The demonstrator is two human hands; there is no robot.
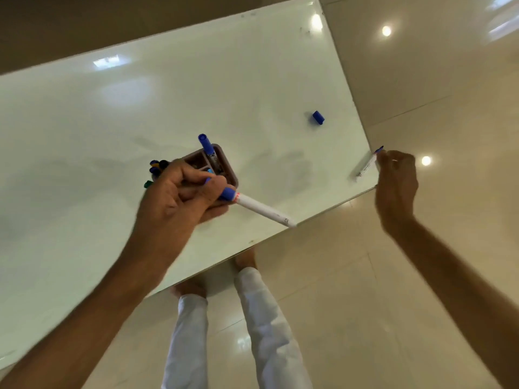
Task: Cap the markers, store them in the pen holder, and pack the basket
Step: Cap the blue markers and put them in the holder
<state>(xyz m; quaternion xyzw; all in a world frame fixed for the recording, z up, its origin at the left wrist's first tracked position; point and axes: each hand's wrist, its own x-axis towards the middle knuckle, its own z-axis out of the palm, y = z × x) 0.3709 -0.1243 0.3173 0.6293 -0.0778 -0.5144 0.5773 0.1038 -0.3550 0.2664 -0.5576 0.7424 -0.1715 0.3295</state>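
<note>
My left grip [185, 189] pinches a capped blue marker [254, 204] just beside the pen holder [224, 164] mid-desk [84, 136]. My right grip [396, 175] pinches an uncapped marker [368, 164] at the desk's right edge; a loose cap [318, 117] lies farther back.

Loose cap [318, 117] right of pen holder [224, 167], apart
</note>
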